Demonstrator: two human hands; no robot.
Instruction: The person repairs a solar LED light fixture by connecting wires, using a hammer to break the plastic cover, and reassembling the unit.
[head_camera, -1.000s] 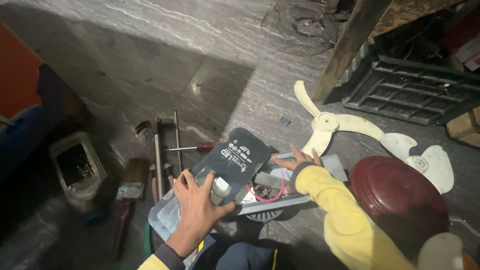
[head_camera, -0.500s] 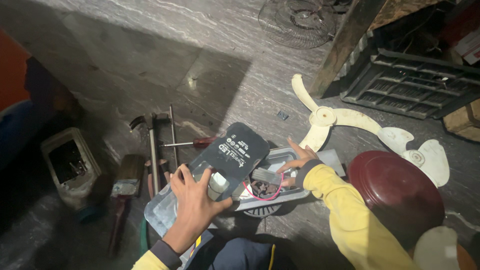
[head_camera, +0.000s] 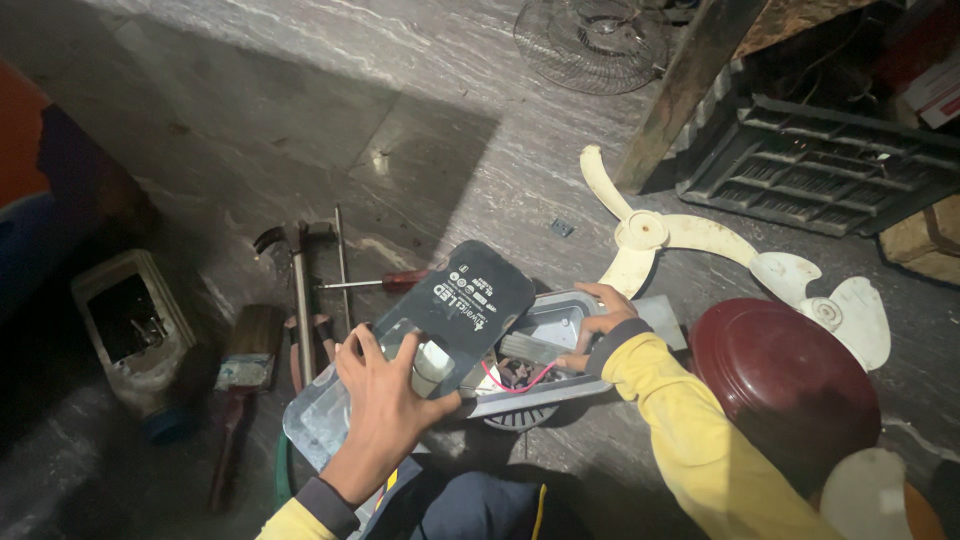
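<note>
A: Starting at the left, what lies on the floor (head_camera: 300, 130)?

B: A cut-open plastic jug (head_camera: 135, 335), then a paintbrush (head_camera: 240, 385), a hammer (head_camera: 298, 300) and a red-handled screwdriver (head_camera: 385, 282), all just left of the work

A: And the hands?

B: The left hand (head_camera: 385, 400) is clenched around the dark cover panel (head_camera: 470, 295) and a small white cylinder (head_camera: 428, 365), tilting the panel up off the grey lamp housing (head_camera: 545, 330). The right hand (head_camera: 600, 320) grasps the far right end of that housing, which rests on the floor near the person's lap

A: What could go wrong?

B: I'd judge the red wire (head_camera: 515, 382) inside is the weak spot: it looks like it runs between the parts, so lifting the panel further could tear it loose. The panel could also slip from that crowded left grip and drop on the innards

A: Anything to the right?

B: A cream fan blade (head_camera: 700, 240) and a maroon dome cover (head_camera: 780, 380) sit close; a swinging right elbow could knock them
</note>
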